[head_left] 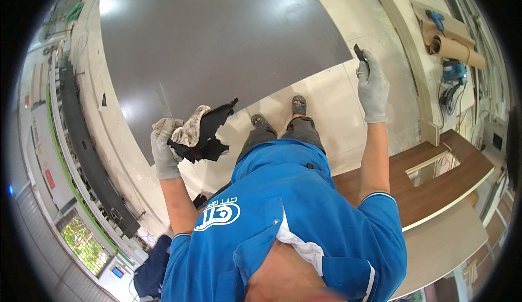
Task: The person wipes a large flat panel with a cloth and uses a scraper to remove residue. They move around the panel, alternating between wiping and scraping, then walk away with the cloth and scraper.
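My left hand [165, 158], in a grey work glove, is closed on a bunched cloth at the near left corner of a large dark grey panel [217, 41]. The bundle has a stained whitish rag [190, 128] and a ragged black cloth [209, 139] that hangs toward the right. My right hand [373, 95], gloved alike, is raised just off the panel's right corner. Between its thumb and fingers sticks up a small, dark, flat piece [358, 52]; its exact kind cannot be made out. The panel's surface is glossy, with light reflections and a few pale streaks near the left hand.
A brown board with a rectangular cutout [375, 178] lies at my right. Farther right are a brown paper roll [459, 52] and a blue power tool [454, 72]. Along the left runs a long machine with a dark edge [89, 144]. My sandalled feet stand at the panel's near edge.
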Tool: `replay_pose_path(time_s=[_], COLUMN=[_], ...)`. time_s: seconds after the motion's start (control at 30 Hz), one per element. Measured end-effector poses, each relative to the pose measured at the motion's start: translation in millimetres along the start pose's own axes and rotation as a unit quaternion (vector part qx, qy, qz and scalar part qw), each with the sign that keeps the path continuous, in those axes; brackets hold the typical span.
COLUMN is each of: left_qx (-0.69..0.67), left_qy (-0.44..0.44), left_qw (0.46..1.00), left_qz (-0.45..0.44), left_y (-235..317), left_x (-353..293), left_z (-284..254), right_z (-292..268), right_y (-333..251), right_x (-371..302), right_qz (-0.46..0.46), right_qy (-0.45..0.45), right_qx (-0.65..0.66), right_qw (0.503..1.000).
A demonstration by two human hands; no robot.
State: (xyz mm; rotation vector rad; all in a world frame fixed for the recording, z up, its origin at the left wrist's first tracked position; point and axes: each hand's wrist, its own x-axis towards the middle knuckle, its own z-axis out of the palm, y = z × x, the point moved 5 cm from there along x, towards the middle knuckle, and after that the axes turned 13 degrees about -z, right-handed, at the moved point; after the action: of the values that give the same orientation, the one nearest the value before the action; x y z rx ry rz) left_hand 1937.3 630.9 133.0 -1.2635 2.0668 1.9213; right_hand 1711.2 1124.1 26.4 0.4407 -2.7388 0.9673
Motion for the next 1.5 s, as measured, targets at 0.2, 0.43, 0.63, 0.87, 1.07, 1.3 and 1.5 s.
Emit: replay_pose_path(time_s=[0.2,0.43,0.63,0.87,1.07,1.3,1.5], left_qx=[-0.032,0.112,-0.016,-0.194,-0.263,-0.482,-0.385], left_qy=[0.021,0.054,-0.017,-0.140,-0.146,-0.242,-0.064], left_qw=[0.998,0.985,0.990,0.968,0.953,0.840,0.919], left_qz=[0.042,0.120,0.141,0.073,0.026,-0.063,-0.057], left_y=[-21,-31,-18,-18,-37,-74,-117], left_x=[0,13,26,33,28,31,64], left_z=[-12,-17,42,117,147,131,74], right_z=[58,91,103,86,92,156,207], right_y=[-99,-128,-127,-219,-251,-221,-247], right_x=[-36,-41,-47,-51,-54,-59,-71], right_qz=[-0.105,-0.107,0.055,-0.097,-0.269,-0.074,-0.227], right_qy=[-0.257,-0.029,-0.002,0.045,-0.058,-0.093,-0.184], right_qx=[-0.130,0.310,0.470,0.360,0.224,0.360,0.179], right_qw=[0.952,0.944,0.881,0.927,0.935,0.925,0.939])
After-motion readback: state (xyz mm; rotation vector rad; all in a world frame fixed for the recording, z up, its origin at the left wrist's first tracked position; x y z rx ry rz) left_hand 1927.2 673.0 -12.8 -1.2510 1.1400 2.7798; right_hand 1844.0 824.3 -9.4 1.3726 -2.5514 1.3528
